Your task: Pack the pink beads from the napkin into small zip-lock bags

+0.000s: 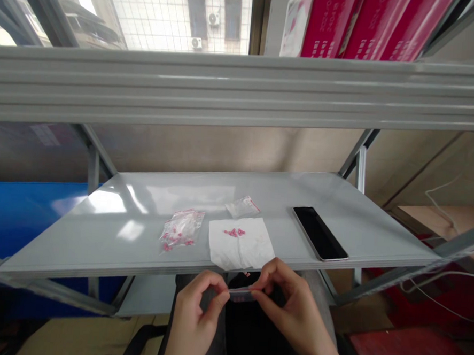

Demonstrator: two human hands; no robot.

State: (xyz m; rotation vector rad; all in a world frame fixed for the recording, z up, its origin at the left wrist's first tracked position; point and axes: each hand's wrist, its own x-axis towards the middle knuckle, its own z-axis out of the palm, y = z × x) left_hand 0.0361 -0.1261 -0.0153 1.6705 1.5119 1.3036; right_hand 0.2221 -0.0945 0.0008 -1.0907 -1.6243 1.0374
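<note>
My left hand and my right hand pinch opposite ends of a small clear bag, held in front of the shelf's near edge above my lap. Just beyond them a white tissue lies on the grey shelf, with several small pink pieces on it. Left of the tissue are clear zip bags with pink pieces inside. Another clear bag with a red-marked edge lies behind the tissue. What the held bag contains is too small to tell.
A black-screened tablet or phone lies on the right of the grey shelf surface. A thick metal beam crosses above it, with red boxes higher up. Slanted metal struts flank the shelf.
</note>
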